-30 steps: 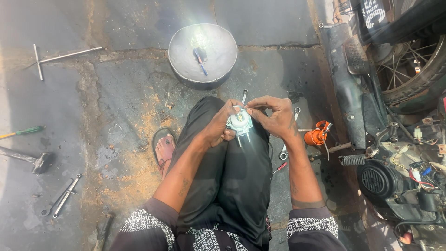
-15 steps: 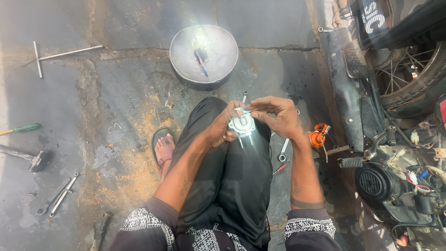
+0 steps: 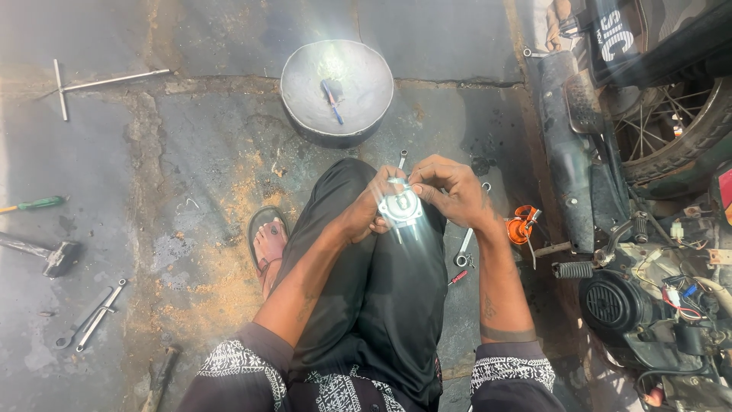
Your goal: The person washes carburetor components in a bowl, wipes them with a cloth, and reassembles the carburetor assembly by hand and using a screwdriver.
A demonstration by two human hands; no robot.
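Cracked concrete floor [image 3: 191, 152] is lying strewn with tools beside a stripped motorcycle [image 3: 648, 229]. Over a raised knee, the left hand [image 3: 366, 217] is cradling a shiny metal part [image 3: 400, 207] from below-left, while the right hand [image 3: 454, 191] is closing in from the right, its fingers [image 3: 418, 185] pinching the part's top edge. A bowl [image 3: 366, 114] is sitting just beyond.

Left hand [image 3: 364, 217] and right hand [image 3: 451, 191] grip a shiny round metal part [image 3: 399, 207] above the knee; metal bowl [image 3: 336, 91] lies beyond
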